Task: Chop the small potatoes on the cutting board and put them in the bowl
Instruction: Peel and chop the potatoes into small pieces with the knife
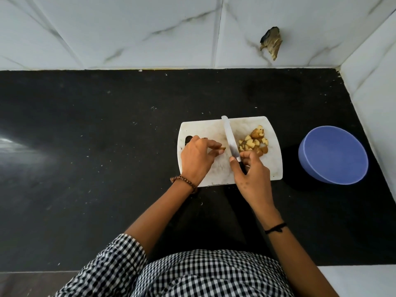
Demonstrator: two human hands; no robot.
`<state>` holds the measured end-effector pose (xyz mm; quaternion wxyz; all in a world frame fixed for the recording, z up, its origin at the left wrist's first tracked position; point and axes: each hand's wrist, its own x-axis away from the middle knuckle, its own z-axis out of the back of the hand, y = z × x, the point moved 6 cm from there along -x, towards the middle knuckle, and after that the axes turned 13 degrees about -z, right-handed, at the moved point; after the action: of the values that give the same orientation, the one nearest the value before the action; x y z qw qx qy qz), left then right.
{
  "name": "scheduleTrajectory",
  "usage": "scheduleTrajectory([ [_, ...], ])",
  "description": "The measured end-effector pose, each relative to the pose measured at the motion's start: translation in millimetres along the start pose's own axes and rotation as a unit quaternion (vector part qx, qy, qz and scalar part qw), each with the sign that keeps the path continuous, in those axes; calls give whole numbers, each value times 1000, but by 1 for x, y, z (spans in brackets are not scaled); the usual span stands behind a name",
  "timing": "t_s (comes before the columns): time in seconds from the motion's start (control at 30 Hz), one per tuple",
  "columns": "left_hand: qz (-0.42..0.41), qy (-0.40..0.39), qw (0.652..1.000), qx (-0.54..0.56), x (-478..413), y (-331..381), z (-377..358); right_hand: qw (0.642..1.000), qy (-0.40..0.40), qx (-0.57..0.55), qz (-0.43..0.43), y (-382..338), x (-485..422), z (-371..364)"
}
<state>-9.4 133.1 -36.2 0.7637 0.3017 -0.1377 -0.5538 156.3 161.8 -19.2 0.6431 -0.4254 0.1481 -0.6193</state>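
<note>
Potato chopping seems nearly done; nothing is in the bowl yet. Nearest, the right hand [252, 176] is wrapped around the black handle of a knife [230, 138], its white blade lying across the white cutting board [205, 129]. The left hand [196, 159] pinches a small potato piece [222, 148] beside the blade. Beyond, the chopped potato pile [255, 143] sits on the board. The blue bowl [334, 159] stands apart on the right.

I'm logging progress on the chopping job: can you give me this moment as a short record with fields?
left hand: pinches a potato piece on the cutting board
right hand: grips the knife, blade pointing away across the board
chopped potatoes: piled on the board's right part
bowl: blue, on the counter right of the board, no potato visible inside
stage: pile not yet moved to bowl
</note>
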Motion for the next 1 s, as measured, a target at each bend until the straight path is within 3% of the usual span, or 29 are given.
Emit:
scheduleTrajectory([
  [0.13, -27, 9, 997, -70, 3, 4, 6, 999, -11, 24, 19, 0, 6, -7],
  [0.53, -24, 14, 999, -38, 7, -1, 3, 989, 5, 113, 95, -11, 17, -17],
  [1.0, -27, 18, 999, -18, 4, -4, 1, 946, 24, 311, 86, -21, 24, -31],
])
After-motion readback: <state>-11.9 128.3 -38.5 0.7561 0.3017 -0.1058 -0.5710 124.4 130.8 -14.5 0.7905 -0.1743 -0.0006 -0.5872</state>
